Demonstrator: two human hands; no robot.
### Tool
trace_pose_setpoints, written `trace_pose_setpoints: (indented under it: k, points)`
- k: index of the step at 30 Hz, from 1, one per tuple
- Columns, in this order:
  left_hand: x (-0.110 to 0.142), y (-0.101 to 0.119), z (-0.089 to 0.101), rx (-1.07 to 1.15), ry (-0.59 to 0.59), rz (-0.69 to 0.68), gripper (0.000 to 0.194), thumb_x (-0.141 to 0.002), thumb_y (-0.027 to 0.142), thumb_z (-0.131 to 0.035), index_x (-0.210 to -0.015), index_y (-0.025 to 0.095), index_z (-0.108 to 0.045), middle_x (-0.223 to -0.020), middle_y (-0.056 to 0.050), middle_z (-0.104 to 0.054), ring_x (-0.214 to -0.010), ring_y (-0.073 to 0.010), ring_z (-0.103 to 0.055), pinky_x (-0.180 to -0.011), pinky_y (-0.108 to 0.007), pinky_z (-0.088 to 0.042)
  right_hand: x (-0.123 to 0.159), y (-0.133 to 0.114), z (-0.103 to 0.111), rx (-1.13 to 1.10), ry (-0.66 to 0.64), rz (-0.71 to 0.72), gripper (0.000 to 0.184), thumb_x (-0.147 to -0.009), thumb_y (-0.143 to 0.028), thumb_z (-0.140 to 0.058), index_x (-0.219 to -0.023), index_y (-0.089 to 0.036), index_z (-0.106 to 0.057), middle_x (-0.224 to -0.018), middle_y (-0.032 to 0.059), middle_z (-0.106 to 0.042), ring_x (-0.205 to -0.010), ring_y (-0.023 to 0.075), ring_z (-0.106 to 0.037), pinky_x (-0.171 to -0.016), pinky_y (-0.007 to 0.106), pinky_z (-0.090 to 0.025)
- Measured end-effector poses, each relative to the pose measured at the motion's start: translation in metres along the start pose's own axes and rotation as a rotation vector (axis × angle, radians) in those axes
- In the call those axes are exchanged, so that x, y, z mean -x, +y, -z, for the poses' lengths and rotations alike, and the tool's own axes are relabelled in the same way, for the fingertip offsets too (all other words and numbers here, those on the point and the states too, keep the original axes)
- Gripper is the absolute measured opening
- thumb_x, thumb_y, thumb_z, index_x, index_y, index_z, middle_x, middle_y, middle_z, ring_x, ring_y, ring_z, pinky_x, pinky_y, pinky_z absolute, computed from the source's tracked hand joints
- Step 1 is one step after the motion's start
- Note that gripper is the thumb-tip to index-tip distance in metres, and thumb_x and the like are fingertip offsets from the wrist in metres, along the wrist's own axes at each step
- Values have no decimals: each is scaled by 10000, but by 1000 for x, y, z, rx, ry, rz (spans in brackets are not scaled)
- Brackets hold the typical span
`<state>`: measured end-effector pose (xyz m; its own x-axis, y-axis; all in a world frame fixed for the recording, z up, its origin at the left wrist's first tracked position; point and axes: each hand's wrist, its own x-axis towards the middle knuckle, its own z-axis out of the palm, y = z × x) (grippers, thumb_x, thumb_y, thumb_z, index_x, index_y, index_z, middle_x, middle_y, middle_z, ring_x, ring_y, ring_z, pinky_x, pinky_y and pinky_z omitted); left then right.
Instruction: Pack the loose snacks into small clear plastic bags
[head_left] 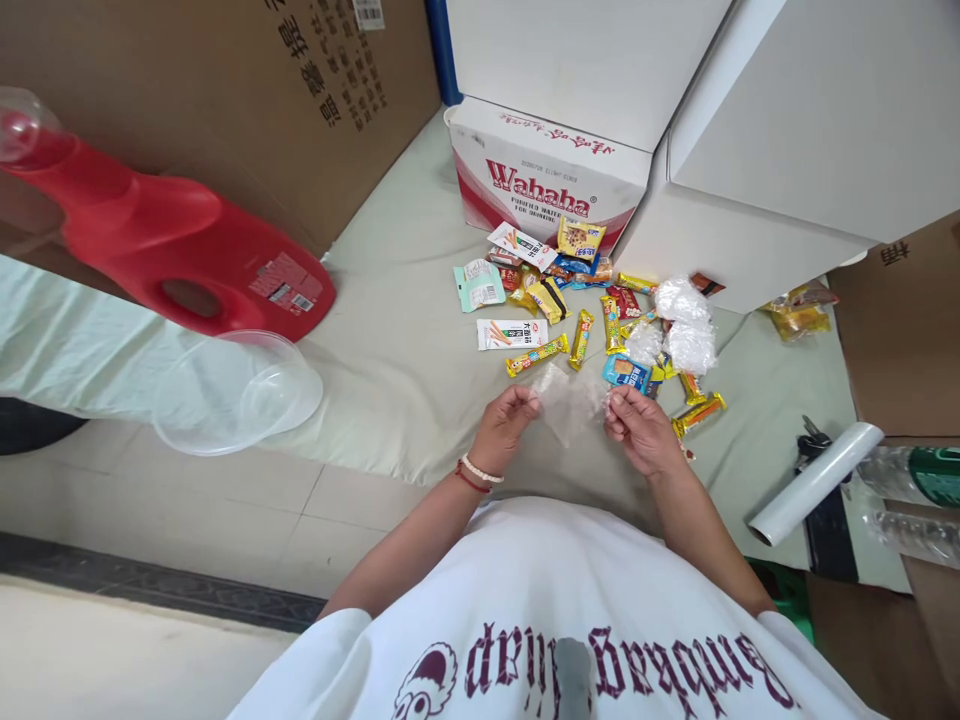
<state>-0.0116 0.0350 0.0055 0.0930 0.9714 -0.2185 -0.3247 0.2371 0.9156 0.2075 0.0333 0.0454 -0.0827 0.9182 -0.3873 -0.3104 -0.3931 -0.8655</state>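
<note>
A clear plastic bag (pixel 568 408) is stretched between my two hands, low over the pale green cloth (pixel 420 380). My left hand (pixel 507 428), with bracelets at the wrist, pinches its left side. The opposite side is pinched by my right hand (pixel 642 430). Just beyond the hands lies a spread of wrapped snacks: yellow candy bars (pixel 537 356), a white stick-snack packet (pixel 513 334), a light green packet (pixel 478 286) and a blue packet (pixel 626 372). Crumpled clear plastic bundles (pixel 688 340) rest among them on the right.
Behind the snacks stands a Wahaha carton (pixel 551 170) with white boxes (pixel 577 60) around it. A red jug (pixel 202 240) and a clear plastic bowl (pixel 240 395) are on the left. Film roll (pixel 816 484) and plastic bottles (pixel 915 475) lie on the right.
</note>
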Motion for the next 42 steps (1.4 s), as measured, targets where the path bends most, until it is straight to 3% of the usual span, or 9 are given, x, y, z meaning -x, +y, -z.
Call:
trace_pose_setpoints:
  k: [6, 9, 12, 14, 16, 20, 27, 33, 42]
  points:
    - [10, 4, 29, 240, 117, 149, 434, -734, 535, -801, -825, 205, -534, -839, 16, -595, -797, -131, -598, -764, -296, -538, -4, -2, 15, -27, 39, 5, 357, -743, -465, -871, -791, -210, -627, -630, -55, -463, -515, 61, -335, -446, 168, -282]
    - [18, -4, 47, -45, 324, 83, 429, -699, 502, -811, -834, 207, -531, -844, 4, -566, -790, -145, -566, -700, -281, -507, -4, -1, 15, -37, 51, 52, 350, -759, -470, -858, -776, -211, -623, -684, -35, -496, -580, 80, -405, -495, 180, -347]
    - [30, -5, 55, -506, 562, -192, 395, -677, 380, -829, -909, 203, -563, -974, -36, -564, -882, -176, -550, -719, -298, -482, -2, -1, 10, -43, 28, 65, 340, -769, -472, -851, -782, -219, -623, -700, -29, -510, -620, 93, -444, -551, 198, -393]
    - [36, 1, 46, -667, 458, -374, 294, -780, 361, -758, -960, 207, -585, -1030, -59, -576, -910, -184, -553, -763, -323, -485, 0, -2, 4, -41, -9, 37, 343, -769, -475, -851, -784, -221, -621, -683, -33, -508, -601, 91, -438, -556, 205, -390]
    - [36, 9, 25, -676, 162, -460, 234, -883, 395, -665, -1016, 210, -612, -1041, -78, -604, -925, -191, -570, -799, -341, -496, 1, -3, -4, -31, -45, 21, 358, -768, -485, -849, -771, -219, -610, -666, -37, -502, -581, 90, -427, -548, 212, -378]
    - [20, 16, -26, -496, -211, -416, 385, -877, 518, -672, -1097, 204, -645, -1104, -113, -643, -1032, -234, -596, -868, -372, -515, 7, -9, -23, 14, -106, 37, 385, -772, -516, -834, -752, -212, -600, -672, -34, -499, -574, 95, -413, -540, 231, -370]
    - [2, 6, -32, 67, -69, -21, 364, -904, 558, -636, -905, 198, -582, -948, -37, -675, -960, -187, -659, -866, -339, -527, 12, -22, -8, -20, -87, 48, 378, -769, -483, -847, -768, -214, -581, -644, -47, -439, -556, 88, -347, -497, 215, -306]
    - [9, 8, -41, -21, -169, -70, 389, -818, 548, -749, -912, 190, -629, -1009, -53, -666, -971, -178, -618, -857, -307, -508, 8, -17, -19, -4, -164, -12, 399, -772, -521, -833, -765, -215, -577, -662, -37, -470, -551, 89, -355, -493, 224, -321]
    - [0, 19, -25, 211, 49, 10, 472, -809, 607, -734, -852, 233, -448, -695, 73, -576, -501, -73, -525, -474, -206, -436, -2, -36, -6, -30, -126, -26, 389, -739, -475, -870, -742, -216, -580, -644, -43, -438, -538, 83, -331, -468, 202, -301]
